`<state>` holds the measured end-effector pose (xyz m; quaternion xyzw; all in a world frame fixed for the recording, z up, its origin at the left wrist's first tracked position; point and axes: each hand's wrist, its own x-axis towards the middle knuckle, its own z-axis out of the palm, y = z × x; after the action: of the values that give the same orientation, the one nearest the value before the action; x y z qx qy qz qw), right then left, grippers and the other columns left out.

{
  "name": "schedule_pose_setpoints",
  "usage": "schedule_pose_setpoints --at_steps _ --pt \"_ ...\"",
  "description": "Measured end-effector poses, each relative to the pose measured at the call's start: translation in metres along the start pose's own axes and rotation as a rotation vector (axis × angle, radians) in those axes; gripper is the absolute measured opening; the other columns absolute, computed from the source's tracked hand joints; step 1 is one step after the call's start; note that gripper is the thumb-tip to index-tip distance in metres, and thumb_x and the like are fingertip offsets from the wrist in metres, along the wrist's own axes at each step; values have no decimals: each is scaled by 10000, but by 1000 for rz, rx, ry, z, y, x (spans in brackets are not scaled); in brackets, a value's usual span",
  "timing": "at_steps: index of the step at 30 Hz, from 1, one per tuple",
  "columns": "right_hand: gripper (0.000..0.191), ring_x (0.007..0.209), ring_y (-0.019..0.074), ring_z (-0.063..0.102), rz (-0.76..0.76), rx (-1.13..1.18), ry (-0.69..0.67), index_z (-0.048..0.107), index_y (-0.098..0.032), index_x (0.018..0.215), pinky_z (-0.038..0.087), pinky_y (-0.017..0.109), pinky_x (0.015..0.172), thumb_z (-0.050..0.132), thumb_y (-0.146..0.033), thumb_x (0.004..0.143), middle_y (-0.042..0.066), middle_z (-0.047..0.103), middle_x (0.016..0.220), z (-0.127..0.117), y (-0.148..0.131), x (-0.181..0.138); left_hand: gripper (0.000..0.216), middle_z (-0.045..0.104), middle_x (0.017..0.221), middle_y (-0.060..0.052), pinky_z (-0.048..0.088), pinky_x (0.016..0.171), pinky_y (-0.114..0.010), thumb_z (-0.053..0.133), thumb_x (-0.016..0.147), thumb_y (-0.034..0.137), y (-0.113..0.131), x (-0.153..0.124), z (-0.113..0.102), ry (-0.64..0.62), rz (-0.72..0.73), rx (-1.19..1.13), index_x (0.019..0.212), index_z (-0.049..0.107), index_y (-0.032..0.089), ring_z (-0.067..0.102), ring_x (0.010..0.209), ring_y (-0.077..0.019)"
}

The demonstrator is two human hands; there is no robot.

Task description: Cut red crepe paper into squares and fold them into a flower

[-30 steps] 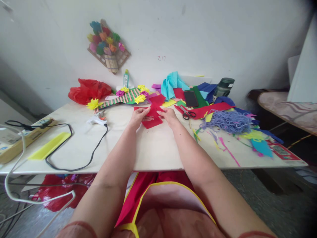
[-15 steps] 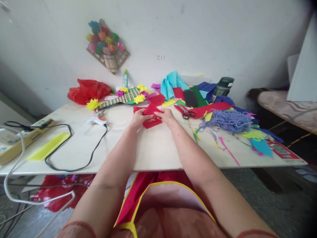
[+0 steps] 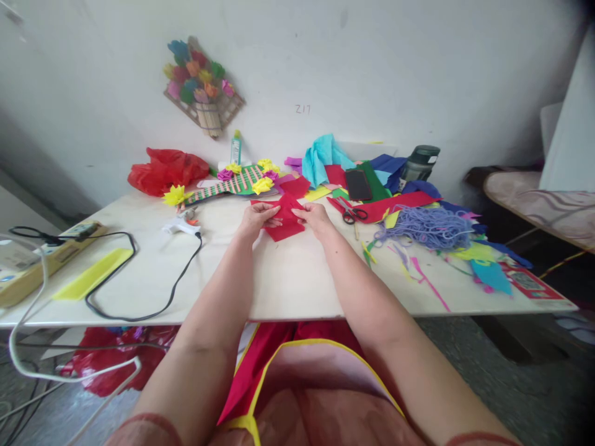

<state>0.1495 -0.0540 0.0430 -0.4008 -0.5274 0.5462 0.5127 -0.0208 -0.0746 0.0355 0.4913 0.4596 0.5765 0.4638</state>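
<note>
Between my hands, a piece of red crepe paper (image 3: 289, 209) is held just over the middle of the table. My left hand (image 3: 260, 219) pinches its left side with thumb and fingers. On the other side, my right hand (image 3: 314, 218) grips the right edge between thumb and fingertips. Flat red crepe paper (image 3: 284, 233) shows under and just in front of the fingers; whether it is separate from the held piece I cannot tell. Scissors (image 3: 353, 212) with black handles lie to the right of my right hand, partly on a red strip (image 3: 400, 204).
Left of my hands are a white glue gun (image 3: 181, 225) with a black cord, a yellow strip (image 3: 93, 274) and a power strip (image 3: 56, 257). Behind lies a flower-decorated piece (image 3: 232, 184). At right are purple yarn (image 3: 425, 227), a phone (image 3: 357, 184) and a dark bottle (image 3: 421, 163).
My left hand has shifted slightly left, and its fingers have changed position on the red crepe paper. My right hand stays in nearly the same place.
</note>
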Motion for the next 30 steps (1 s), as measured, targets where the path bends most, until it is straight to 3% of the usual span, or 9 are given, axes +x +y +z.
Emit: schedule_pose_setpoints --at_steps 5,12,20,30 --pt "211 413 54 445 -2 -22 8 535 -143 558 394 188 448 734 -210 575 -54 508 456 -1 -1 0 430 644 591 -18 476 450 -210 740 582 473 4 -2 1 20 15 11 779 592 121 624 484 -146" --pt "158 424 49 464 17 1 -94 589 -131 622 408 186 467 730 -195 588 -43 560 514 1 5 1 392 659 622 -41 487 495 -207 788 537 397 1 -4 6 -153 -1 72 740 645 94 588 481 -110" --pt "185 430 72 505 52 -47 -212 627 -142 773 404 185 423 724 -205 629 -29 602 526 -2 10 3 369 670 659 -47 485 513 -221 773 562 387 -2 -2 5 -180 29 45 777 675 104 573 484 -105" --pt "129 363 61 486 111 -173 -215 610 -108 639 331 162 356 712 -184 663 25 629 489 -3 0 -3 403 654 677 -27 479 584 -242 767 544 438 -4 -3 6 -150 86 46 782 686 123 587 585 -121"
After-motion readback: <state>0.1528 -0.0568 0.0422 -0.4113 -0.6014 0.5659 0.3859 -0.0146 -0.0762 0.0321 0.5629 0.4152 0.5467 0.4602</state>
